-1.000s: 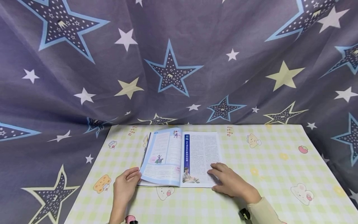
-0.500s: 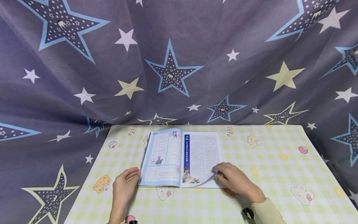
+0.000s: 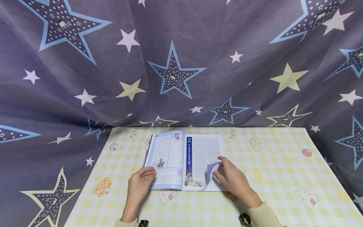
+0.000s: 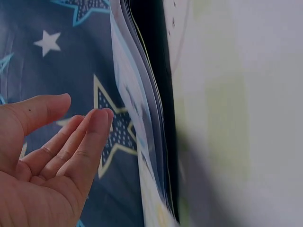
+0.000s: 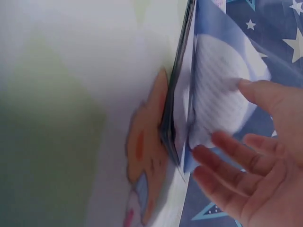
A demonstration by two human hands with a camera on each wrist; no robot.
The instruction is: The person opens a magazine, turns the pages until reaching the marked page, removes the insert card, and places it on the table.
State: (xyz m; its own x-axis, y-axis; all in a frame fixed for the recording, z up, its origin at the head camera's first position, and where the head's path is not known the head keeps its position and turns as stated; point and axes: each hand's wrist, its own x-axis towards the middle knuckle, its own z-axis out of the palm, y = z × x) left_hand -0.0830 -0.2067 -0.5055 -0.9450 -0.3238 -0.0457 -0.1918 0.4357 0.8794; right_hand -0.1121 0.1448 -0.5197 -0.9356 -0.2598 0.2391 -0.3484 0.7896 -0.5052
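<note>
An open magazine (image 3: 173, 171) lies on the table, a pale-blue bordered page on the left and a text page with a dark-blue title strip on the right. My left hand (image 3: 141, 183) is over the lower left of the left page, its fingers loosely bent, holding nothing. In the left wrist view the hand (image 4: 57, 161) shows thumb and fingertips apart beside the page edges. My right hand (image 3: 235, 179) is at the lower right corner, where a page (image 3: 211, 171) curls up. In the right wrist view its thumb (image 5: 258, 92) touches the lifted page, its other fingers spread apart.
A pale green checked cloth with cartoon prints covers the table (image 3: 283, 176). Behind it hangs a dark curtain (image 3: 215, 41) patterned with stars. Dark devices (image 3: 245, 218) sit at both wrists.
My left hand has moved right from the magazine's left edge onto the left page, which has settled flat. The right page's lower corner has been lifted and curled leftward by my right hand.
</note>
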